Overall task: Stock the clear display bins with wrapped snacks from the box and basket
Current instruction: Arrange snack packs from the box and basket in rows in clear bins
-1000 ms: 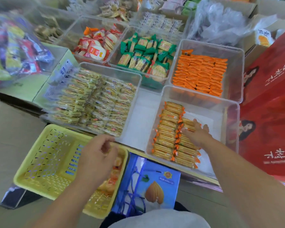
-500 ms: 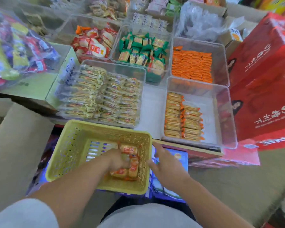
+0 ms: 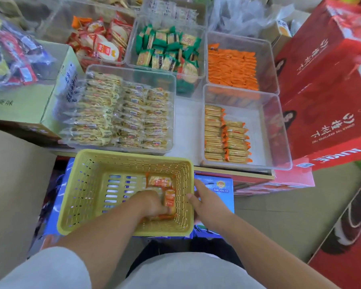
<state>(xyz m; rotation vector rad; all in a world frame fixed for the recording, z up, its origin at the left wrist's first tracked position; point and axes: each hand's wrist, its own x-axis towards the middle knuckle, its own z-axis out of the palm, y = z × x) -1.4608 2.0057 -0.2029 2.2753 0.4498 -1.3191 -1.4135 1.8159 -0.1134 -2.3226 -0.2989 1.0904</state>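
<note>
Pale grey tee (image 3: 186,272) w/ a short, loose L sleeve (image 3: 50,270). Both forearms are bare.

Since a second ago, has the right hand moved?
Yes. The right hand left the clear bin of orange-wrapped crackers and pulled back toward the person, now at the right wall of the yellow basket.

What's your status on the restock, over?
Left hand in yellow basket, gripping orange-wrapped snacks. Right hand open, against basket's right wall. Half-filled clear bin ahead, path looks clear.
</note>
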